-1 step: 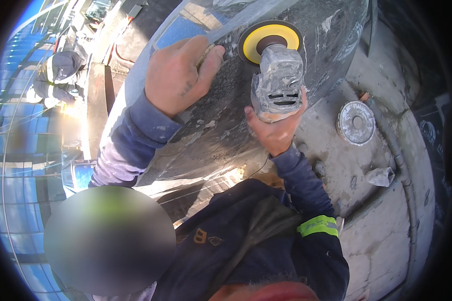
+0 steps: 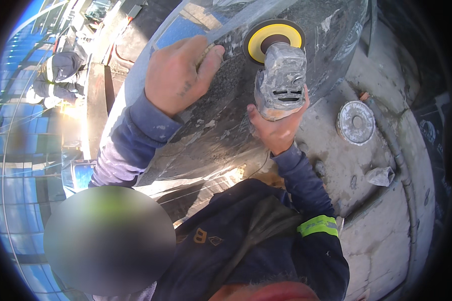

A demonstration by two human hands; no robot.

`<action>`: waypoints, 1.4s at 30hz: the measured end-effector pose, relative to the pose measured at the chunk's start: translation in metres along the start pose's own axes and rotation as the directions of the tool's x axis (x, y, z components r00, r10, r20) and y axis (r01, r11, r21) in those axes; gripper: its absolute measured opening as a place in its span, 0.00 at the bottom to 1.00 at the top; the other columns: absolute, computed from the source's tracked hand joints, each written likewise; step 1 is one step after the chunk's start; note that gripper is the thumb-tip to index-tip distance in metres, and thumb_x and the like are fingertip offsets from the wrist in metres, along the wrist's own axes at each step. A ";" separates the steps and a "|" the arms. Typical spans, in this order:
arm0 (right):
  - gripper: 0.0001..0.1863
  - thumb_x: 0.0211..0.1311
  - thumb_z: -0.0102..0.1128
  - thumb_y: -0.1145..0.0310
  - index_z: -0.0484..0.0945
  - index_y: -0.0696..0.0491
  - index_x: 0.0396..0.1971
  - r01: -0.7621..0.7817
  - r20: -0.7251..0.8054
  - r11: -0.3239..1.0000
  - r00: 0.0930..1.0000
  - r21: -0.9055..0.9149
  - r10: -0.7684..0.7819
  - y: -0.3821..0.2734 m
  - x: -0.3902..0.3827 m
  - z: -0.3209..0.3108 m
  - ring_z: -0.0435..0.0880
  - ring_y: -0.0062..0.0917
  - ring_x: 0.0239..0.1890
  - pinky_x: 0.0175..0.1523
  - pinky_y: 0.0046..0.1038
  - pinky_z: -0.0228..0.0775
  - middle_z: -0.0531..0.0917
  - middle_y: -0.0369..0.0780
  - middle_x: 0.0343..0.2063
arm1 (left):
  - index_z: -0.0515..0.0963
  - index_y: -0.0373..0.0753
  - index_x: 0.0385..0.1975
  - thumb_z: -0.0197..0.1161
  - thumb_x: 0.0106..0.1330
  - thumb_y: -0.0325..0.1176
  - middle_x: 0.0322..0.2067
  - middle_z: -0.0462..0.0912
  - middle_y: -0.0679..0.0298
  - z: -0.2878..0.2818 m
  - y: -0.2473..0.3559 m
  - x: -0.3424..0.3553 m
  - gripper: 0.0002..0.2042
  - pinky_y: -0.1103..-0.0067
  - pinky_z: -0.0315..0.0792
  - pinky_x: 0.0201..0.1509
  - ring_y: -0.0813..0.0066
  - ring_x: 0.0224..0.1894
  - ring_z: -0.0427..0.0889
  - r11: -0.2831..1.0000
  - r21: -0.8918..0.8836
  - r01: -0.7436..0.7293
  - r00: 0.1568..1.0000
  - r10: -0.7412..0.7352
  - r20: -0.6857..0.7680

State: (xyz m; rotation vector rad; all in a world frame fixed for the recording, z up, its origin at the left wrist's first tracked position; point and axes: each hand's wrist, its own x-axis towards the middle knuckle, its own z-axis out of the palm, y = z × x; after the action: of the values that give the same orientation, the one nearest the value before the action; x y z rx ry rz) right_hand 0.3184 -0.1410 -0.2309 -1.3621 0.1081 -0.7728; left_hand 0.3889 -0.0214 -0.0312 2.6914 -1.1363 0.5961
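Observation:
My right hand [image 2: 281, 123] grips a dust-caked grey angle grinder [image 2: 281, 75] from below. Its yellow-and-black disc [image 2: 260, 35] is over a dark, scuffed curved panel [image 2: 326, 45] with pale streaks, touching or very near it; I cannot tell which. My left hand [image 2: 178, 75] is closed at the upper left of the panel, beside a strip of translucent sheeting [image 2: 221, 20]. A small beige thing shows between its thumb and fingers, too hidden to name.
At the left, another person [image 2: 60, 70] in dark clothing bends near blue panels [image 2: 15, 125]. A round dusty lid [image 2: 355, 113], a crumpled pale piece [image 2: 379, 176] and a long pipe [image 2: 397, 155] lie on the concrete at right. A blurred oval hides the lower left.
The grinder and my right hand have shifted slightly to the right. My left hand has not visibly moved.

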 end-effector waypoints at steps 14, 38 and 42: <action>0.50 0.43 0.80 0.67 0.53 0.61 0.61 -0.145 -0.094 0.984 0.983 0.104 0.155 -0.018 0.013 -0.052 0.70 0.32 0.57 0.64 0.34 0.63 0.68 0.48 0.55 | 0.79 0.40 0.32 0.65 0.47 0.25 0.39 0.73 0.64 -0.006 0.005 0.004 0.10 0.74 0.72 0.42 0.66 0.41 0.75 0.832 0.241 -0.500 0.865 0.466 0.187; 0.56 0.41 0.79 0.66 0.48 0.63 0.66 0.006 0.007 0.999 1.000 0.048 -0.006 0.003 0.008 0.004 0.81 0.37 0.51 0.55 0.34 0.74 0.76 0.53 0.51 | 0.60 0.36 0.65 0.75 0.50 0.29 0.59 0.69 0.51 0.000 -0.007 0.002 0.41 0.68 0.62 0.66 0.56 0.64 0.68 0.991 -0.129 0.046 0.993 -0.032 0.109; 0.56 0.42 0.78 0.66 0.48 0.63 0.66 0.037 0.039 0.998 0.998 0.058 -0.039 0.004 0.007 0.003 0.81 0.37 0.51 0.55 0.34 0.74 0.76 0.53 0.50 | 0.61 0.36 0.65 0.75 0.50 0.29 0.59 0.69 0.51 -0.001 -0.007 0.003 0.40 0.69 0.62 0.67 0.57 0.64 0.68 0.989 -0.139 0.041 0.993 -0.025 0.112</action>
State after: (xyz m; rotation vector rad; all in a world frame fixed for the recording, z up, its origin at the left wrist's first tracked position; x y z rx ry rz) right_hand 0.3265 -0.1424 -0.2310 -1.3273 0.0286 -0.7743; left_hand 0.3955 -0.0185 -0.0293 2.6440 -1.1123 0.3522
